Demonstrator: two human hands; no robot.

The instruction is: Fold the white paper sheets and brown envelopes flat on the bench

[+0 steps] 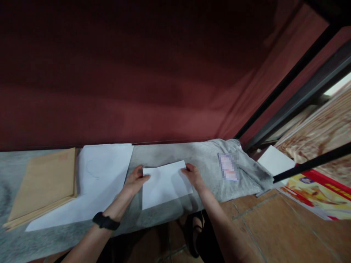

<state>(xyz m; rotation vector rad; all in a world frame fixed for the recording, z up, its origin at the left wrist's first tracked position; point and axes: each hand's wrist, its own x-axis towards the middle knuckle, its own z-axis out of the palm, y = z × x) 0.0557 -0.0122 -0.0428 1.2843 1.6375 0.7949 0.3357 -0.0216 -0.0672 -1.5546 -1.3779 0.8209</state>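
Paper [166, 187] pinched at both ends by left hand [135, 180] and right hand [195, 176], with thumbs [146, 178] on top and arms [215, 215] stretched out.

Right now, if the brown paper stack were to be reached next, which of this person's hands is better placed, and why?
Probably the left hand: it holds the smaller white sheet by the side facing the brown paper stack. The right hand holds the opposite side, farther from the stack.

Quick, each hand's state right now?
Left hand: closed, holding the white paper near its upper left corner.
Right hand: closed, holding the same paper near its upper right corner.
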